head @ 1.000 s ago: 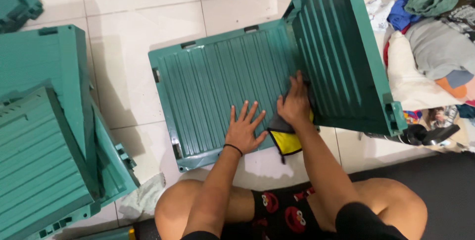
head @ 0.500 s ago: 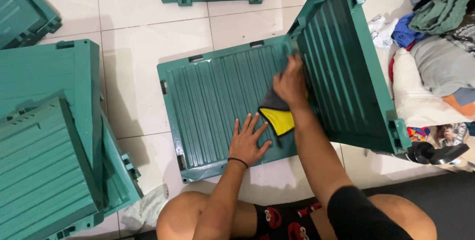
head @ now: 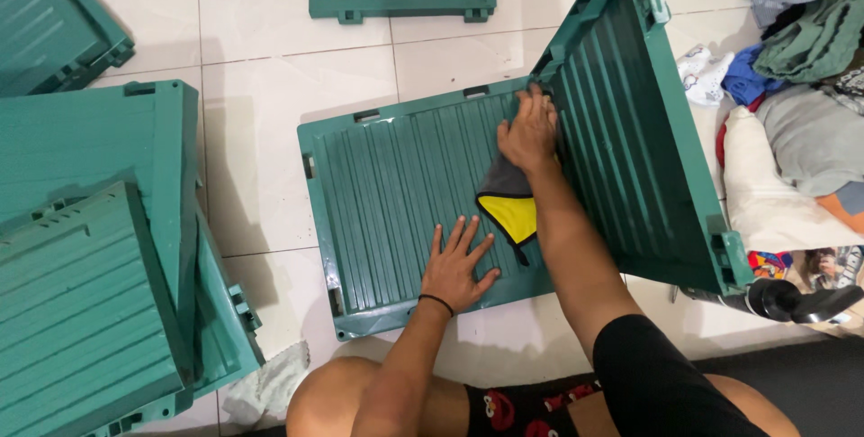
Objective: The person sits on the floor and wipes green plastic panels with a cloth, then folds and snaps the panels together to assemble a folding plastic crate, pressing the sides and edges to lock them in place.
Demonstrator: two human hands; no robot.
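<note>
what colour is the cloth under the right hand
Grey and yellow cloth, seen in the head view.

The ribbed crate panel (head: pixel 396 194) is dark green. The cloth (head: pixel 510 206) on it is grey and yellow. The floor tiles (head: pixel 261 104), at nine o'clock of the panel, are off-white.

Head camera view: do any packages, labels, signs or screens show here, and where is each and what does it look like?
No signs or screens show.
Small colourful printed packet: on the floor at the right edge, below the pile of folded clothes, partly hidden by the raised green ribbed plastic panel; red, blue and yellow patches.
Whether it is a package or printed cloth cannot be told.
</note>
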